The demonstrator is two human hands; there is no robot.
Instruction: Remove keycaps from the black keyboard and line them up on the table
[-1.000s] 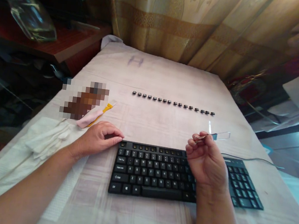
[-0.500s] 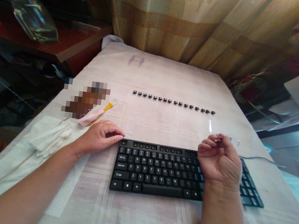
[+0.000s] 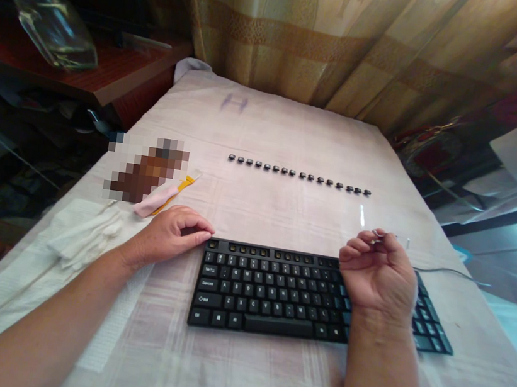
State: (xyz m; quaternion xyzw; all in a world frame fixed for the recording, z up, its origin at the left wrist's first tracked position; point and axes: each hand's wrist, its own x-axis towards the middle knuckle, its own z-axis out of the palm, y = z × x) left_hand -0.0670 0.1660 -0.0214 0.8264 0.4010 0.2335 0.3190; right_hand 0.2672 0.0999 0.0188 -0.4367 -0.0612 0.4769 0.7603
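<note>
A black keyboard (image 3: 274,291) lies on the pale cloth. Along its top row the key sockets show bare, without caps. My left hand (image 3: 177,230) is at the keyboard's upper left corner, thumb and forefinger closed together on the edge. Over the right part of the keyboard is my right hand (image 3: 377,266), palm turned up and fingers curled in a pinch. Between its fingertips is a small shiny thing, partly clear, too hidden to name. Beyond the keyboard, several small black keycaps (image 3: 292,173) lie in a long row.
Left of the keyboard are a yellow-handled brush (image 3: 175,194) wrapped in pink cloth, a blurred-out brown object (image 3: 147,172) and crumpled white paper towels (image 3: 91,235). A thin white strip (image 3: 363,216) lies near my right hand. A cable (image 3: 448,271) runs off right. A glass jar (image 3: 60,34) stands on the wooden cabinet.
The whole view has shifted very slightly. Both hands keep their places on and over the keyboard, and the row of keycaps is unchanged.
</note>
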